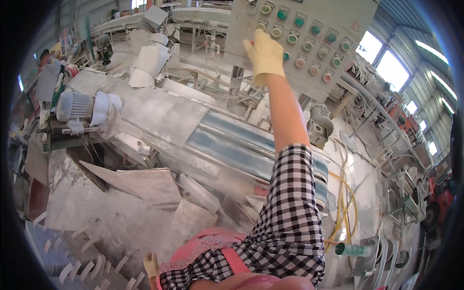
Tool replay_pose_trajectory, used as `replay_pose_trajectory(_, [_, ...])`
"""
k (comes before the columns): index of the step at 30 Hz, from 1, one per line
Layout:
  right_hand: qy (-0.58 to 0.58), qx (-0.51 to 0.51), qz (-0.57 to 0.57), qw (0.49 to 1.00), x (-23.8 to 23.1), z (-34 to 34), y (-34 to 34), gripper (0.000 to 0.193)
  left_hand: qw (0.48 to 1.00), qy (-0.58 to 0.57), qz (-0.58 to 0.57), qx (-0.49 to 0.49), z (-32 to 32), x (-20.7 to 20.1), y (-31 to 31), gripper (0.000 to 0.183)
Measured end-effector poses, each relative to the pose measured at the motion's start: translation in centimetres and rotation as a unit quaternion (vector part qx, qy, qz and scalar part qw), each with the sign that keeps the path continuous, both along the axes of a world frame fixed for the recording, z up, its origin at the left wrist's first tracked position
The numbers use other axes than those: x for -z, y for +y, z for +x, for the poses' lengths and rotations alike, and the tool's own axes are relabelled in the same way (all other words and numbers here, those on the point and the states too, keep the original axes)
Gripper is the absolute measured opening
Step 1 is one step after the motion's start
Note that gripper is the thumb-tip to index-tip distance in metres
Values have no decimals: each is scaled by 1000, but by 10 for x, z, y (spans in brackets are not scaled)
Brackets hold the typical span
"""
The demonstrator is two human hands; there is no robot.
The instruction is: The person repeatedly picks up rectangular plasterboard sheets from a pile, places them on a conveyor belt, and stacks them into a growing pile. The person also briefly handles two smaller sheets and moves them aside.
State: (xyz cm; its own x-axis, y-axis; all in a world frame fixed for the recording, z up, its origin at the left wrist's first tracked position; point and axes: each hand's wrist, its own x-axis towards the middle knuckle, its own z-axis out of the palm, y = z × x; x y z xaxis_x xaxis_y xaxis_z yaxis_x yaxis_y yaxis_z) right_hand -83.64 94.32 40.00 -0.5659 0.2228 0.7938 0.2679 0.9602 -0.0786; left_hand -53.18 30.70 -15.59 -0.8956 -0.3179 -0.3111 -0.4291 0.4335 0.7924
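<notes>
My right hand (267, 53), in a pale yellow glove, is raised to a grey control panel (355, 21). Its index fingertip meets a round button (261, 26) on the panel's left side, and the thumb stands apart from it. A bit of red shows beside the thumb, partly covered by the hand. Rows of green, pale and reddish buttons (308, 46) lie to the right of the hand. Low at my side hangs my left hand (151, 264), gloved too, fingers loosely apart and holding nothing that I can see.
Below the panel runs a dusty conveyor with blue belts (232, 145). A motor (75, 106) stands at its left, another motor (320, 126) at its right. Broken slabs (145, 186) lean in front. Yellow hoses (355, 208) trail across the floor, near a green pipe end (349, 249).
</notes>
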Motion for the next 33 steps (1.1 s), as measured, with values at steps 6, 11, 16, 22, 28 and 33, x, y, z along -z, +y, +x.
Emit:
replay_pose_trajectory(6, [46, 93, -134, 985, -43, 68, 40, 38, 995, -77, 57, 12, -15, 14, -14, 31])
replay_pose_trajectory(11, [37, 91, -130, 987, -49, 70, 49, 39, 996, -57, -16, 62, -49, 29, -13, 31])
replay_pose_trajectory(16, [-7, 63, -76, 995, -57, 52, 36, 39, 992, -60, -4, 111, -80, 21, 25, 32])
replay_pose_trajectory(22, [-33, 94, -23, 995, -62, 23, 35, 34, 995, -18, 11, 96, -92, 9, 58, 31])
replay_pose_trajectory(28, [-94, 141, 72, 983, -64, 8, 51, 21, 985, -100, 5, 140, -95, 48, 35, 27])
replay_pose_trajectory(33, [-40, 128, -27, 991, -57, 20, 45, 26, 986, -114, 56, 112, -86, 66, 11, 25])
